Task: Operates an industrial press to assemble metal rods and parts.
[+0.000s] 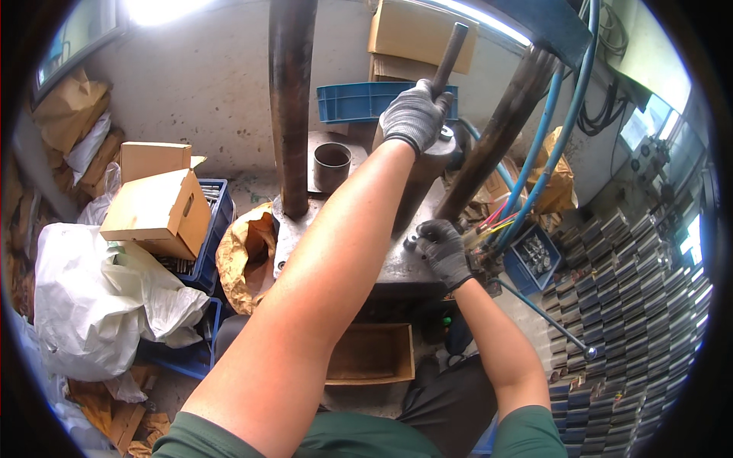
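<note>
My left hand (414, 116), in a grey knit glove, is raised in front of me with its fingers wrapped round a dark metal rod (450, 55). The rod sticks up at a tilt above the fist; its lower part is hidden. Lower and to the right, my right hand (445, 252), gloved alike, is closed at the edge of a grey metal machine plate (393, 267). Its fingers are on a small dark cylindrical piece (411, 243). A thick steel block (416, 191) rises from the plate between my hands, partly behind my left forearm.
Two steel columns (292, 107) (500, 126) flank the plate, with a metal cup (332, 166) on it. Blue hoses (546, 153) hang at right beside stacked metal bars (626, 305). Left are a cardboard box (156, 214) and white sack (84, 305). An open carton (370, 353) sits below.
</note>
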The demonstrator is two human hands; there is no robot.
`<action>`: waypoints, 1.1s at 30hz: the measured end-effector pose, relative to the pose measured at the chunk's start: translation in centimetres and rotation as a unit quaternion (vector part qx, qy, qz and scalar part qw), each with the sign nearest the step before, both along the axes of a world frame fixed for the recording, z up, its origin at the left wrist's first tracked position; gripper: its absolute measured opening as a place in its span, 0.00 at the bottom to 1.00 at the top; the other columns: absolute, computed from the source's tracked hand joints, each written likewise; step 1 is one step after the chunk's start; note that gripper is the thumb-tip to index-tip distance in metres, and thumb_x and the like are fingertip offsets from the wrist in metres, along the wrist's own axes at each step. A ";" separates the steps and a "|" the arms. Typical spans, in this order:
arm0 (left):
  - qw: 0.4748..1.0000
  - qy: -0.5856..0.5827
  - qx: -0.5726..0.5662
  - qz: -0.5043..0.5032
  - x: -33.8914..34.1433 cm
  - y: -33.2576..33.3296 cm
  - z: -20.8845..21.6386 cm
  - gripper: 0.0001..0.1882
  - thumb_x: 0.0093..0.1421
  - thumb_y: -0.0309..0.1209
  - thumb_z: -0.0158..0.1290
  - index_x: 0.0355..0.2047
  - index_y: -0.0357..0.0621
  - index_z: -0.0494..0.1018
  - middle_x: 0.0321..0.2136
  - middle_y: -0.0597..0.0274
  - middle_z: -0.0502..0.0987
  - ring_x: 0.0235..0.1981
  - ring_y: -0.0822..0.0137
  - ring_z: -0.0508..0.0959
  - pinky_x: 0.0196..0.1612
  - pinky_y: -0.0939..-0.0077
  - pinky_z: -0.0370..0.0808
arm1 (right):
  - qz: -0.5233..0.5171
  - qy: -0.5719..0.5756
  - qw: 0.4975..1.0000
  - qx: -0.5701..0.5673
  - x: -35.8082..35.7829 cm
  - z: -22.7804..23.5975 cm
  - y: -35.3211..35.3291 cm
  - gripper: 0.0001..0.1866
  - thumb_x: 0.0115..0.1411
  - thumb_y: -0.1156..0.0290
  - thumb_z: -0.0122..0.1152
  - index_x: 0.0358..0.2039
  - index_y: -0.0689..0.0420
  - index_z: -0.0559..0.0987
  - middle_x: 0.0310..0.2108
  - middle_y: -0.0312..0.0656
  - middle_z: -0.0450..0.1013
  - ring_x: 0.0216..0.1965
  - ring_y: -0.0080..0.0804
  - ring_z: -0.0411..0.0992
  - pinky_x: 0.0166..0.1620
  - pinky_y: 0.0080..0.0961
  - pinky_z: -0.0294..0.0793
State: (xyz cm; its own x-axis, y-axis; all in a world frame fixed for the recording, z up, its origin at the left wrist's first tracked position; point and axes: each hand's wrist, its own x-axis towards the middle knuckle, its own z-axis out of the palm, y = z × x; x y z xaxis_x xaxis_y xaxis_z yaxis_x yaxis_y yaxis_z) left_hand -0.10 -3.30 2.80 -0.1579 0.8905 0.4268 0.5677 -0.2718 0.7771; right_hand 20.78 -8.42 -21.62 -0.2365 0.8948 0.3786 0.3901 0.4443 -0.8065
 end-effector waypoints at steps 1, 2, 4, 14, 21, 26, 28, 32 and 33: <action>1.000 -0.003 -0.003 -0.003 0.0 0.0 0.0 0.23 0.74 0.51 0.55 0.55 0.46 0.78 0.45 0.46 0.86 0.50 0.46 0.85 0.55 0.51 0.79 | 0.003 0.092 0.994 -0.051 0.0 0.7 0.2 0.12 0.59 0.80 0.72 0.44 0.58 0.85 0.42 0.39 0.82 0.40 0.31 0.80 0.47 0.28 0.82; 1.000 0.001 -0.003 0.000 0.0 0.1 0.0 0.23 0.74 0.51 0.55 0.55 0.46 0.78 0.45 0.46 0.86 0.50 0.46 0.85 0.55 0.51 0.79 | -0.023 0.167 0.978 -0.119 -0.3 1.5 0.3 0.12 0.60 0.81 0.71 0.44 0.58 0.85 0.42 0.39 0.82 0.39 0.30 0.79 0.46 0.27 0.82; 1.000 0.006 -0.014 0.006 0.0 0.1 0.0 0.23 0.74 0.51 0.55 0.55 0.46 0.78 0.45 0.45 0.86 0.50 0.46 0.85 0.55 0.51 0.79 | -0.015 0.319 0.929 -0.189 0.4 4.6 0.3 0.15 0.60 0.84 0.67 0.48 0.59 0.84 0.42 0.38 0.82 0.40 0.26 0.80 0.44 0.23 0.82; 1.000 0.007 -0.019 0.007 0.2 0.5 0.0 0.23 0.74 0.51 0.55 0.56 0.46 0.78 0.44 0.45 0.86 0.49 0.46 0.86 0.54 0.52 0.79 | -0.127 -0.010 0.942 0.312 -4.4 19.7 5.4 0.12 0.64 0.73 0.70 0.47 0.62 0.88 0.49 0.50 0.84 0.51 0.44 0.83 0.58 0.34 0.80; 1.000 0.008 0.018 0.008 0.1 1.4 -0.8 0.22 0.74 0.49 0.57 0.55 0.44 0.78 0.41 0.48 0.87 0.46 0.49 0.86 0.52 0.54 0.79 | -0.108 -0.150 0.959 0.215 -5.2 19.3 8.2 0.18 0.68 0.59 0.65 0.51 0.57 0.88 0.49 0.53 0.83 0.53 0.51 0.80 0.60 0.42 0.78; 0.994 -0.054 0.096 0.018 0.2 1.5 -1.8 0.19 0.75 0.46 0.56 0.51 0.43 0.75 0.39 0.46 0.86 0.43 0.44 0.86 0.47 0.51 0.80 | -0.145 -0.134 0.951 0.237 -5.8 18.5 8.2 0.18 0.68 0.56 0.65 0.50 0.52 0.89 0.47 0.52 0.83 0.51 0.52 0.80 0.58 0.45 0.78; 0.927 -0.311 0.169 -0.126 0.8 1.5 -2.2 0.10 0.78 0.35 0.54 0.45 0.42 0.70 0.25 0.61 0.77 0.24 0.68 0.78 0.29 0.67 0.78 | -0.162 -0.146 0.947 0.236 -6.0 18.6 8.1 0.17 0.67 0.55 0.66 0.49 0.52 0.89 0.46 0.51 0.83 0.51 0.52 0.80 0.59 0.46 0.78; 0.875 -0.398 0.246 -0.121 0.3 1.8 -2.6 0.11 0.79 0.36 0.52 0.47 0.42 0.66 0.24 0.63 0.78 0.21 0.72 0.77 0.25 0.74 0.77 | -0.144 -0.190 0.954 0.184 -6.0 19.3 7.7 0.18 0.68 0.54 0.66 0.51 0.51 0.89 0.49 0.50 0.83 0.54 0.53 0.78 0.61 0.47 0.77; 0.881 -0.402 0.217 -0.122 -0.2 2.1 -2.5 0.12 0.78 0.38 0.53 0.47 0.43 0.66 0.24 0.63 0.79 0.21 0.73 0.77 0.25 0.75 0.77 | -0.164 -0.181 0.952 0.185 -6.2 19.4 7.3 0.21 0.68 0.54 0.66 0.55 0.51 0.86 0.50 0.49 0.83 0.54 0.53 0.78 0.62 0.47 0.77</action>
State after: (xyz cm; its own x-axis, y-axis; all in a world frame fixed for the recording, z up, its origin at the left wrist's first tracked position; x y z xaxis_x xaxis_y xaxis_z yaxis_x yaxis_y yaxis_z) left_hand -0.26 -1.24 0.28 -0.3922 0.7201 0.5724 -0.2358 -0.6802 0.6941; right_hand 14.59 -1.08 -2.26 -0.1416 0.7647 0.6286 0.7796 0.4774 -0.4053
